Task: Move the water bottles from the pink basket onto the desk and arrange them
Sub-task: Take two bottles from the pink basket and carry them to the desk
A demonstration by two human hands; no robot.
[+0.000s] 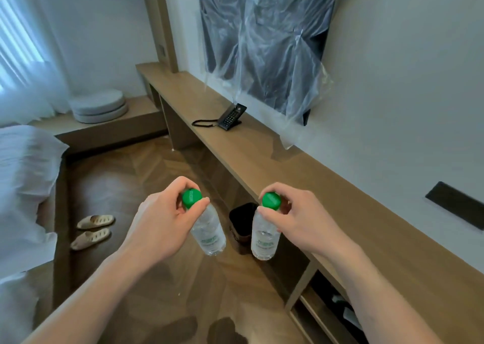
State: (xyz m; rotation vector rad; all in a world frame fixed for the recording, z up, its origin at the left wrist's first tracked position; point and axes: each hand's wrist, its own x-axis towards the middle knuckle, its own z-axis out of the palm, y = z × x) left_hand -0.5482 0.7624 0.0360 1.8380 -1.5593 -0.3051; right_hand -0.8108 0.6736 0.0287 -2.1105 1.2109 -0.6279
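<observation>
Nearest us, our left hand pinched the green cap of one water bottle; our right hand pinched the cap of a second bottle; both hung above the floor, beside the wooden desk; we saw a black telephone there.

The long wooden desk runs from my four o'clock up toward eleven o'clock along the wall. A black telephone sits on it at twelve o'clock, its coiled cord lying beside it. On the herringbone floor, a pair of slippers rests at nine o'clock, and a dark bin stands under the desk.
</observation>
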